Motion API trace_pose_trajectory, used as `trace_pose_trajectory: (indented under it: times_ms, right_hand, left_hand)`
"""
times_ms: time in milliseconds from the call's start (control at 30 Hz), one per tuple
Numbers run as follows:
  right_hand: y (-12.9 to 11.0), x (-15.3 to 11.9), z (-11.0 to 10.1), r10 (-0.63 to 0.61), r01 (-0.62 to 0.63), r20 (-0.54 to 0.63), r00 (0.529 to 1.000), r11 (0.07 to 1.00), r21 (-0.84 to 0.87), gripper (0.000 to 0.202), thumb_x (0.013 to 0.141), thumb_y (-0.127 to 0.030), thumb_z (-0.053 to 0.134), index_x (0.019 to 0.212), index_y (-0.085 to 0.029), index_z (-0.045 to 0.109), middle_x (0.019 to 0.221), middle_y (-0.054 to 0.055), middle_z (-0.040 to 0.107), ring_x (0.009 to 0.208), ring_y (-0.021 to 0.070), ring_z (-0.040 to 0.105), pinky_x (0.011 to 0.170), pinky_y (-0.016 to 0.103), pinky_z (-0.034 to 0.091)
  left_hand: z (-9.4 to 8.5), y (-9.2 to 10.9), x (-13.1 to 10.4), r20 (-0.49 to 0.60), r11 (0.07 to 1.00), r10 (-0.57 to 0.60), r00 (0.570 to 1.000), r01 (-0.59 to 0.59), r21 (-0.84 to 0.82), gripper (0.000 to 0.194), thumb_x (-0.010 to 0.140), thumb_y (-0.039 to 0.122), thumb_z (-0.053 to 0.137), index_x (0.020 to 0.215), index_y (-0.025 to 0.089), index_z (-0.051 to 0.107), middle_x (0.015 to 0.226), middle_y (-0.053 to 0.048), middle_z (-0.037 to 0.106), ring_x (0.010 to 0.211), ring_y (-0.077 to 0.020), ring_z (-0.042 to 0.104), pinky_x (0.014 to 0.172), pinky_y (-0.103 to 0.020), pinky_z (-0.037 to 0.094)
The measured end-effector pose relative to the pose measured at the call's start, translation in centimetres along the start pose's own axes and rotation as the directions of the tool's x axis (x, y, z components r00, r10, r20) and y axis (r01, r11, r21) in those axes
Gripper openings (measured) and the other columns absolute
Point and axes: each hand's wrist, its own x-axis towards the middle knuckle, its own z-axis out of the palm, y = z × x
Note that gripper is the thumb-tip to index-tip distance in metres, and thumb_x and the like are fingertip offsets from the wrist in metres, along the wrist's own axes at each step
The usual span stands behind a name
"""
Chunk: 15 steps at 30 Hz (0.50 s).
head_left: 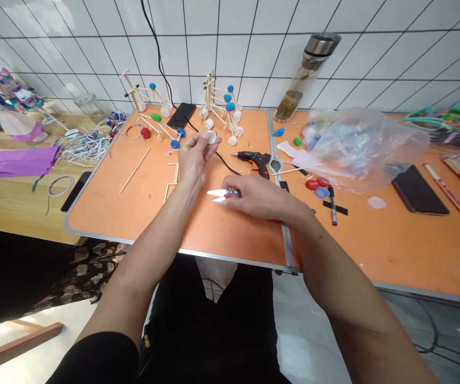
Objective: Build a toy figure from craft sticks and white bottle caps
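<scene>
My left hand (194,156) is closed on a small white disc (212,137), pinched at the fingertips above the orange table (222,234). Just beyond it is another white disc (209,124) that belongs to or lies near a stick model. My right hand (249,194) is wrapped round the handles of a pair of scissors (218,194), whose blades point left and stand slightly apart. The scissors are nearer to me than the disc and do not touch it. Behind my hands stand two stick models (134,101) (209,96) with blue and white round pieces.
A black glue gun (253,158) lies beyond my right hand. To the right are a plastic bag (365,144), a phone (420,192) and a marker (332,207). A tall glass bottle (302,74) stands at the wall. A loose stick (135,170) lies left.
</scene>
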Motion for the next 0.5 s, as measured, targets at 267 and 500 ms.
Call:
trace_pose_trajectory:
  times_ms: [267, 500]
  right_hand:
    - [-0.3, -0.6, 1.8, -0.114, 0.127, 0.065, 0.991, 0.962, -0.243, 0.008, 0.100, -0.027, 0.065, 0.095, -0.024, 0.070, 0.101, 0.004, 0.078, 0.088, 0.0209, 0.063, 0.069, 0.035, 0.028]
    - [0.7, 0.1, 0.1, 0.083, -0.153, -0.198, 0.977, 0.917, -0.369, 0.019, 0.107, -0.025, 0.062, 0.117, -0.021, 0.077, 0.117, 0.011, 0.082, 0.096, 0.0262, 0.070, 0.070, 0.036, 0.030]
  left_hand:
    - [0.5, 0.1, -0.6, -0.011, 0.992, -0.106, 0.994, 0.105, -0.073, 0.015, 0.101, 0.029, 0.088, 0.106, 0.018, 0.079, 0.120, -0.010, 0.089, 0.136, -0.0276, 0.081, 0.122, -0.042, 0.063]
    - [0.7, 0.3, -0.9, -0.011, 0.986, -0.130, 0.991, 0.129, -0.106, 0.009, 0.104, 0.020, 0.079, 0.096, 0.017, 0.077, 0.116, -0.009, 0.089, 0.135, -0.0261, 0.081, 0.125, -0.042, 0.061]
